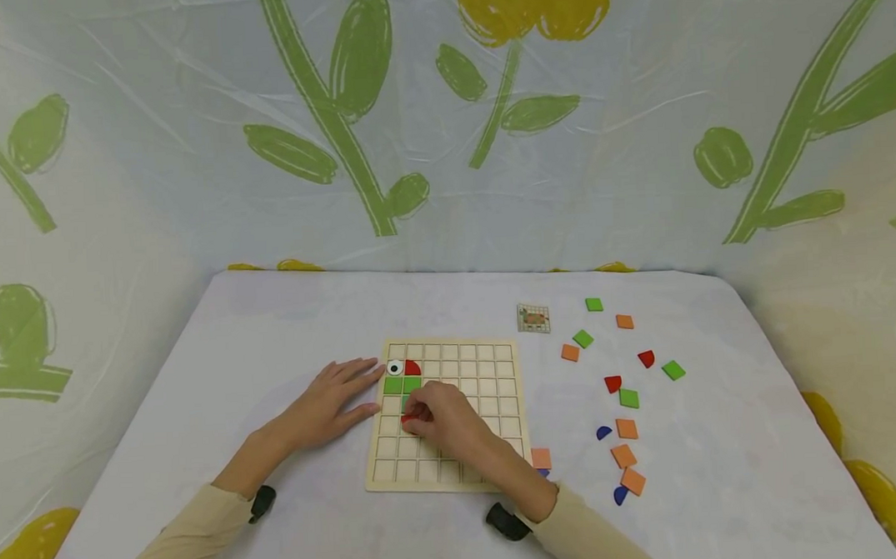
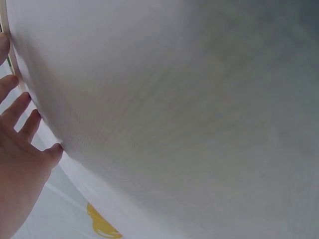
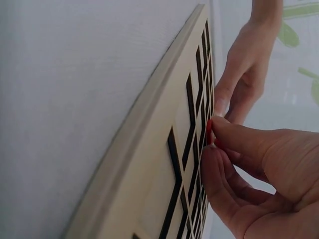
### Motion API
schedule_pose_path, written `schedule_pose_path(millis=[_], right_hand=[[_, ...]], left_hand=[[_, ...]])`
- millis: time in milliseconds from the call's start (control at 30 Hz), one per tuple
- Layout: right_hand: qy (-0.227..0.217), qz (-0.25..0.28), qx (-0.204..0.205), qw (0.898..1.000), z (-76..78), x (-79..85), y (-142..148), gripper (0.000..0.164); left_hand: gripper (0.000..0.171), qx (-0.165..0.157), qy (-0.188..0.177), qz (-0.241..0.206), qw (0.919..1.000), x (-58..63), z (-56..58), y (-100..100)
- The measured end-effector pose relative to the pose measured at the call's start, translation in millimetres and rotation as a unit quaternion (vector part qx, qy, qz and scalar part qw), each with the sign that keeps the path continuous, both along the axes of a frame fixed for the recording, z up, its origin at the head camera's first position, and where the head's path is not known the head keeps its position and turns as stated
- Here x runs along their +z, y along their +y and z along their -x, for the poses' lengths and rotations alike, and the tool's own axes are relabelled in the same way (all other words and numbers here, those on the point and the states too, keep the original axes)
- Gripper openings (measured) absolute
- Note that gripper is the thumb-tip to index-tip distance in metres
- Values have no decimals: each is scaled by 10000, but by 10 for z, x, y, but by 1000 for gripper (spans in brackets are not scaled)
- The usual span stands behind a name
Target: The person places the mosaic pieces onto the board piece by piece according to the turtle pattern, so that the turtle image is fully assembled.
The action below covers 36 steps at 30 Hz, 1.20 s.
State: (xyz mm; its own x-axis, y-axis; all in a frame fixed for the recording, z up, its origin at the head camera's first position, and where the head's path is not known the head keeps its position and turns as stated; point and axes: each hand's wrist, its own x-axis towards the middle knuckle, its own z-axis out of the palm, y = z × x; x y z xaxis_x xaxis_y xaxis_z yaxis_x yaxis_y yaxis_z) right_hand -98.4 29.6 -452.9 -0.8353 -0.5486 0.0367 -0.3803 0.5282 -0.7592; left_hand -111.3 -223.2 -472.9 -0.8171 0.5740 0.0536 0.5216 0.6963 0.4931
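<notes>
Red piece [image 3: 209,130]: at the fingertips of the right hand [image 1: 448,414], over the left part of the grid board [image 1: 449,351], just below the inlaid green squares [image 1: 393,385]. Most of it is covered by the fingers; its full outline, and whether it sits in a cell, cannot be told.

Right hand: narrow, thumb and forefinger pinching the red piece, other fingers curled. Left hand [image 1: 332,405]: spread wide, fingers extended, holding nothing; forefinger and thumb tips at the board's left edge.

Board: pale, wood-like, rectangular, flat on the table [image 1: 301,519]; square cells with dark-edged dividing lines in the right wrist view. At its upper left, a white eye tile [image 1: 395,368] with a black pupil, and beside it a red quarter-round [image 1: 413,368]; green squares below both, another partly behind the right hand.

Right of board: loose flat pieces, plain-coloured. Orange squares [image 1: 626,428], green squares, red wedges [image 1: 647,359], blue half-rounds [image 1: 603,433]. Small picture card [image 1: 534,317] near the board's upper right corner. Backdrop [image 1: 610,197]: white, creased sheet, green leaf and yellow flower print.
</notes>
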Motion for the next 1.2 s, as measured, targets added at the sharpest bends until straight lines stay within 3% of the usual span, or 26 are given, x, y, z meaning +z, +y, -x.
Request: schedule_pose_path(millis=[333,700,1200], right_hand=[[75,149,28,9999,6,-27,59,8],[20,301,30,9995,90,35,357,5],[104,386,-462,9981,257,49,805,14]], left_hand=[[63,27,-56,-38,10000,-9,-10,2],[64,112,-63,128,9998,-3,-19,3],[64,65,-11,141,9999,-7,3,14]])
